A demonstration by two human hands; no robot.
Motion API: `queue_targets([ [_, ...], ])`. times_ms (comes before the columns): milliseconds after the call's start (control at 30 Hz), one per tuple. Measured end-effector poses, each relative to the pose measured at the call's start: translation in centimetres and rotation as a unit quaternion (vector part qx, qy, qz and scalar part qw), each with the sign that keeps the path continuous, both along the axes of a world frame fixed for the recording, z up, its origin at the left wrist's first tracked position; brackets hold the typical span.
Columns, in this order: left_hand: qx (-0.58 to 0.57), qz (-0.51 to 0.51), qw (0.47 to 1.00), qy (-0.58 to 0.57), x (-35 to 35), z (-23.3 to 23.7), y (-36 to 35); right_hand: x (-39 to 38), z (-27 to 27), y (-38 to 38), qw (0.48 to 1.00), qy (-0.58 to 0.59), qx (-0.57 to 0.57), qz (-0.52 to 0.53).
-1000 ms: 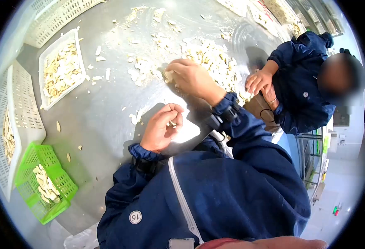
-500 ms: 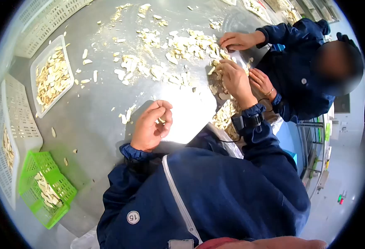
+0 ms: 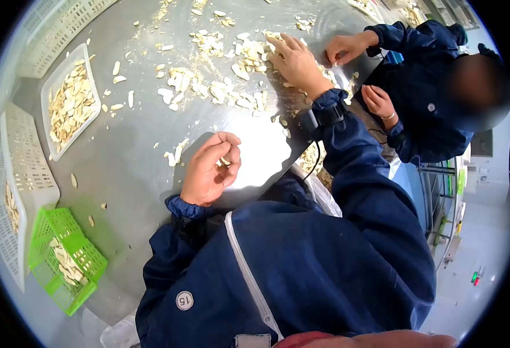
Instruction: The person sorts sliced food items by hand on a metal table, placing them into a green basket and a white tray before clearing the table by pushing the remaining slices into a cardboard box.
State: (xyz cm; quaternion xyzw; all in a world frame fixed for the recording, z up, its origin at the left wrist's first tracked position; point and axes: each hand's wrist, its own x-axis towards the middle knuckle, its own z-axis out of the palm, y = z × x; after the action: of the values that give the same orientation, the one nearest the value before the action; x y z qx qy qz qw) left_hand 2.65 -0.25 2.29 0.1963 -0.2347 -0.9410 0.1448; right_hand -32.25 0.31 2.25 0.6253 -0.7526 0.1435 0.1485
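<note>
My left hand is held above the metal table with its fingers curled in. A small pale slice shows between its fingers. Further out, my right hand lies over the pile of pale dried slices, palm down, fingers spread and touching them. More slices are strewn just left of it. By the table edge, below my right wrist, a bag of slices is partly hidden by my sleeve.
At the left stand a white tray of slices, a white perforated basket and a green basket with slices inside. Across the table's right corner is a co-worker, both hands near the table edge.
My right hand has moved from the table edge outward and left onto the pile, and its fingers have spread. Slices near the edge are fewer. My left hand stays almost still. The co-worker's hands have drawn back.
</note>
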Motion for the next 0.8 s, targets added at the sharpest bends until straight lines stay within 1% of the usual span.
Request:
queue_targets([
  [33, 0.003, -0.001, 1.000, -0.005, 0.0, 0.1, 0.0, -0.2, 0.3, -0.1, 0.999, -0.013, 0.034, 0.016],
  [133, 0.013, -0.004, 1.000, -0.006, 0.1, 0.0, -0.1, 1.1, 2.6, 1.2, 0.977, -0.120, 0.094, 0.152],
  [167, 0.018, -0.005, 1.000, -0.002, 0.1, -0.1, -0.1, 2.3, 3.8, 2.3, 0.978, -0.115, 0.084, 0.150],
  [267, 0.019, -0.010, 1.000, -0.004, 0.0, -0.1, -0.2, 3.6, 4.6, 6.4, 0.983, -0.169, 0.047, 0.061],
  [367, 0.028, -0.015, 0.999, 0.001, -0.1, -0.2, -0.2, 5.1, 4.3, 10.8, 0.986, -0.153, 0.034, 0.053],
  [433, 0.027, -0.016, 1.000, -0.004, -0.1, 0.1, -0.2, 5.0, 3.7, 13.1, 0.994, -0.106, 0.030, 0.029],
  [467, 0.025, -0.016, 1.000, -0.007, -0.1, 0.2, -0.2, 4.7, 3.6, 14.0, 0.996, -0.082, 0.028, 0.017],
  [500, 0.027, -0.016, 0.999, -0.007, -0.1, 0.1, -0.2, 4.5, 4.1, 14.4, 0.995, -0.087, 0.045, -0.020],
  [600, 0.031, -0.016, 0.999, -0.008, -0.1, -0.1, -0.2, 4.7, 4.3, 13.7, 0.996, -0.081, -0.021, -0.042],
  [667, 0.032, -0.013, 0.999, -0.014, -0.1, 0.0, -0.1, 5.7, 4.6, 12.0, 0.995, -0.094, -0.032, 0.031],
  [733, 0.033, -0.007, 0.999, -0.009, 0.0, 0.0, -0.1, 7.8, 4.6, 10.3, 0.989, -0.128, -0.007, 0.079],
  [800, 0.033, -0.003, 0.999, -0.004, 0.0, 0.0, 0.0, 9.7, 3.8, 9.5, 0.987, -0.115, 0.006, 0.110],
])
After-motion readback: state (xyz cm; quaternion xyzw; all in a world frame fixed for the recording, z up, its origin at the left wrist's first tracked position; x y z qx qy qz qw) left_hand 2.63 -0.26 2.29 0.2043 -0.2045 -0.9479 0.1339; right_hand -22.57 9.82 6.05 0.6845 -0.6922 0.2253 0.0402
